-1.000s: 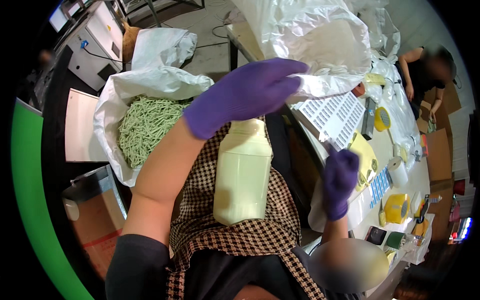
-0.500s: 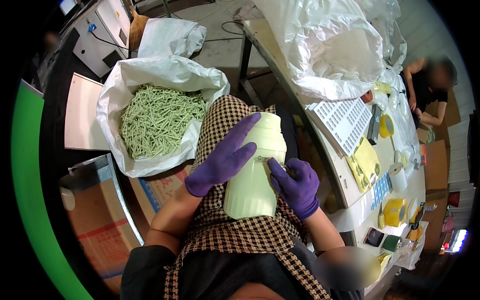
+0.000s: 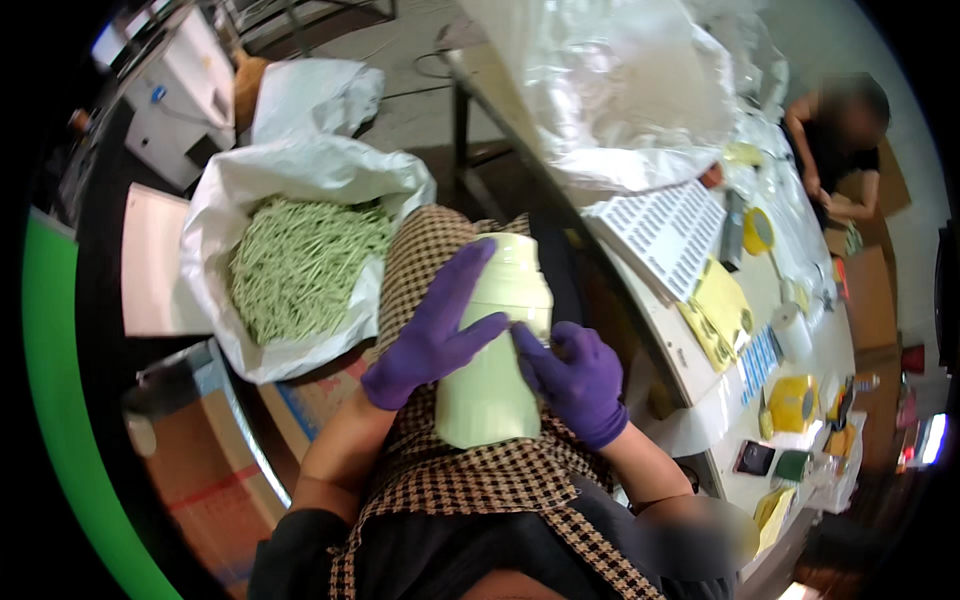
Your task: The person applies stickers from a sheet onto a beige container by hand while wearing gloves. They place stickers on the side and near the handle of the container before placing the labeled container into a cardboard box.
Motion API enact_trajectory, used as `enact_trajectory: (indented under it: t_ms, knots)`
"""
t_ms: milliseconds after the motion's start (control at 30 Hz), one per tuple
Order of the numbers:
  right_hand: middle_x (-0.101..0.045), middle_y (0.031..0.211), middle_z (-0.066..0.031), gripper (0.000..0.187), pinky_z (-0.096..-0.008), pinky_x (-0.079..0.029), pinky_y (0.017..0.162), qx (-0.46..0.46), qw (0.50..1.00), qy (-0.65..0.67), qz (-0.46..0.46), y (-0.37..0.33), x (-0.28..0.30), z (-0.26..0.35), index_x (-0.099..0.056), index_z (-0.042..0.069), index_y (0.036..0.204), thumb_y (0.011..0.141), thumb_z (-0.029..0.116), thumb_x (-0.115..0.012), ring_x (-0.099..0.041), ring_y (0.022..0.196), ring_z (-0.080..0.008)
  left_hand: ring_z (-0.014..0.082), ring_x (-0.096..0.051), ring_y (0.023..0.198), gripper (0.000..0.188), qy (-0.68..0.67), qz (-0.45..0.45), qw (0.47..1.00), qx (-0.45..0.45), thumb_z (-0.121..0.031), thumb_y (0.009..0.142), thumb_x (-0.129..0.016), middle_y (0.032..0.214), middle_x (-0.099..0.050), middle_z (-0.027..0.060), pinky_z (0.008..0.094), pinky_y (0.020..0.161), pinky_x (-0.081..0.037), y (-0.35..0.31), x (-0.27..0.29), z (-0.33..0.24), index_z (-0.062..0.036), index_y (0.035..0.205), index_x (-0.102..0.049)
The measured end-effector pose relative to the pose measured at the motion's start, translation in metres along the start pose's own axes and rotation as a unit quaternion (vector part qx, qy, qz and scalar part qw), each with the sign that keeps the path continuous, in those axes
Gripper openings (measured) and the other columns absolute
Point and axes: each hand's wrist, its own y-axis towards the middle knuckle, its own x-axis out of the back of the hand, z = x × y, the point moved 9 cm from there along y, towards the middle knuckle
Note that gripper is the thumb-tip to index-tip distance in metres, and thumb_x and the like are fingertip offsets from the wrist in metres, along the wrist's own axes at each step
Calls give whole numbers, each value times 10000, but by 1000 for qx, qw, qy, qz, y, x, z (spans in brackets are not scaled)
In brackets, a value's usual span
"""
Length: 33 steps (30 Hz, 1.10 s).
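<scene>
A pale yellow-green thermos flask, with a stepped neck and ribbed base, stands tilted on my lap. My left hand, in a purple glove, lies along its left side with one finger stretched toward the neck and the thumb across the front. From the right, my purple-gloved right hand holds its side, fingers bent and one fingertip pressed to the front near a small dark print. That fingertip almost meets my left thumb. The far sides of both hands' grips are hidden behind the flask.
A white sack of thin green sticks stands left. On the right-hand table are a large plastic bag, label sheets and yellow tape rolls. A cardboard box lies lower left. Another person sits beyond the table.
The whole view has shifted slightly and blurred. Both hands stay on the flask; the right fingertip has moved a little toward my left thumb, and the print is now partly covered.
</scene>
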Motion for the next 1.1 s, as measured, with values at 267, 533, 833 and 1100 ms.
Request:
enact_trajectory:
  t_ms: [267,533,833,1100]
  knots:
    - [-547,937,-82,498,-388,-486,521,-127,990,-56,14,-23,25,-85,-608,259,1376,885,231,-687,-590,739,-253,321,-301,1500,901,-264,-71,950,153,-208,902,-704,1624,-303,196,421,1233,-245,-9,-7,40,31,1602,-189]
    - [-384,1530,-291,696,-495,-352,1160,-187,954,200,-125,0,59,-147,-443,71,1519,910,271,-717,-375,1438,-434,312,-367,1466,833,-231,23,972,38,-119,825,-708,1565,-393,196,421,1223,-267,7,-28,-32,29,1549,-325]
    - [-643,1297,-88,464,-337,-507,1015,-247,532,768,-257,-57,-7,-180,-557,23,1376,1050,352,-571,-630,1149,-211,329,-564,1309,573,-604,-46,792,70,-57,962,-619,1417,-576,188,470,1179,-399,-12,-34,2,-56,1503,-429]
    - [-571,1436,-187,446,-377,-425,1136,-201,953,82,-214,-55,108,-297,-418,-7,1495,1063,99,-435,-545,1321,-263,226,-645,1074,408,-400,-442,754,276,-86,1001,-620,1190,-649,130,379,987,-530,-222,95,141,7,1389,-536]
